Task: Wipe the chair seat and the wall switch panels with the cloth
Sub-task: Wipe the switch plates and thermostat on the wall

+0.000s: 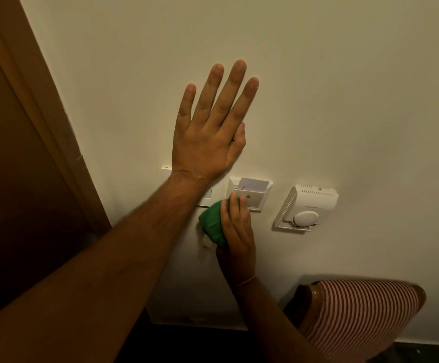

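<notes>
My left hand lies flat on the cream wall with its fingers spread, just above the switch panels. Its wrist covers much of the left white switch panel. My right hand grips a bunched green cloth and presses it against the wall at the lower left corner of the key-card panel, which holds a pale card. At the lower right, the chair seat with red and white stripes stands against the wall.
A white thermostat with a round dial hangs right of the card panel. A brown wooden door frame runs down the left side. Dark floor shows below the wall's base.
</notes>
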Available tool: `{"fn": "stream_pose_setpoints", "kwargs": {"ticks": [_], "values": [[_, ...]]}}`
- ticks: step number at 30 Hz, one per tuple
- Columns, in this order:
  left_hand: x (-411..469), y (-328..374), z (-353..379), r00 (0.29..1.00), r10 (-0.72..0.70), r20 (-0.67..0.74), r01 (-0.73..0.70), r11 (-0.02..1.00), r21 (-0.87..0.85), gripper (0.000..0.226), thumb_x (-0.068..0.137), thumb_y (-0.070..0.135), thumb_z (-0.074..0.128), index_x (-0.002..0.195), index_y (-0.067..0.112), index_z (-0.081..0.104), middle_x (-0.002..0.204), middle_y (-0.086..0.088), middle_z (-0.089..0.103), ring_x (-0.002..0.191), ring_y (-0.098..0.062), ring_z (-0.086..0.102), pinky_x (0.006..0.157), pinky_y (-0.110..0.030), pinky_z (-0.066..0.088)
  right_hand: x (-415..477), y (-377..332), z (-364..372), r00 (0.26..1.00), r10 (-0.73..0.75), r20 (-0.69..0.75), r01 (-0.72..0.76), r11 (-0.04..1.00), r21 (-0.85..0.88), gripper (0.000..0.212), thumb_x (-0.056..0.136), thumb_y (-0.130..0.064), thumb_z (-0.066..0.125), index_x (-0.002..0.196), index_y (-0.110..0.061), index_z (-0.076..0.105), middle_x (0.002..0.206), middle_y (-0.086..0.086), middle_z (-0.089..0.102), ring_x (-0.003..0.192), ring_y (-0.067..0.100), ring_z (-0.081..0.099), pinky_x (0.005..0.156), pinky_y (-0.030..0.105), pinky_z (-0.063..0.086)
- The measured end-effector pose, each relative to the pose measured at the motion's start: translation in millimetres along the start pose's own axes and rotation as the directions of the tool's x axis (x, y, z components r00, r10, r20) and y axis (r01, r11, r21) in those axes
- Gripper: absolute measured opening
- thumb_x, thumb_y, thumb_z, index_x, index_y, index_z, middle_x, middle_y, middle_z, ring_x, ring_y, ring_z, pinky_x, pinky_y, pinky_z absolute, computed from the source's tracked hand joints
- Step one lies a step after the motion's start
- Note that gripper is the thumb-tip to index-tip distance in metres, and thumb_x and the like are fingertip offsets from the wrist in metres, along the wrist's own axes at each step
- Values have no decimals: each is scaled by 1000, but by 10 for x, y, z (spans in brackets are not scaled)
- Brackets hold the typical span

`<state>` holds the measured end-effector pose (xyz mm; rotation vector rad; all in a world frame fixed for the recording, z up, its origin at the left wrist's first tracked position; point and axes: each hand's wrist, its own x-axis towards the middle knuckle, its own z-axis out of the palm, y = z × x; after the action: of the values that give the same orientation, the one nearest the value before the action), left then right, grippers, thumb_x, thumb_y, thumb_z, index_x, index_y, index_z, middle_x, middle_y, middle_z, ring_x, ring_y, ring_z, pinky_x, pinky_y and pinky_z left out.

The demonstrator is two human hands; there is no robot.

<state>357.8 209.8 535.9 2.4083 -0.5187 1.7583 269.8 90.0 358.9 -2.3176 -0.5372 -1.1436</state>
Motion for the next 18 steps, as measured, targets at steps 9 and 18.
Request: {"fn": "stream_pose_setpoints", "kwargs": {"ticks": [9,18], "values": [[0,-22,16,1000,2,3,-2,1000,6,77,116,33,39,177,30,-7,183,-3,5,173,-18,-15,139,-46,-9,270,-100,-63,994,0,-110,-6,998,-58,48,116,-27,38,156,-2,40,171,10,26,166,27,14,134,46,19],[-5,-13,30,1000,12,-10,-12,999,30,76,116,33,38,177,29,-7,186,4,-13,169,-16,-23,139,-47,-9,71,-27,-104,942,257,-216,-258,966,23,60,107,-25,61,158,-4,37,176,3,15,167,28,6,131,60,20]]}}
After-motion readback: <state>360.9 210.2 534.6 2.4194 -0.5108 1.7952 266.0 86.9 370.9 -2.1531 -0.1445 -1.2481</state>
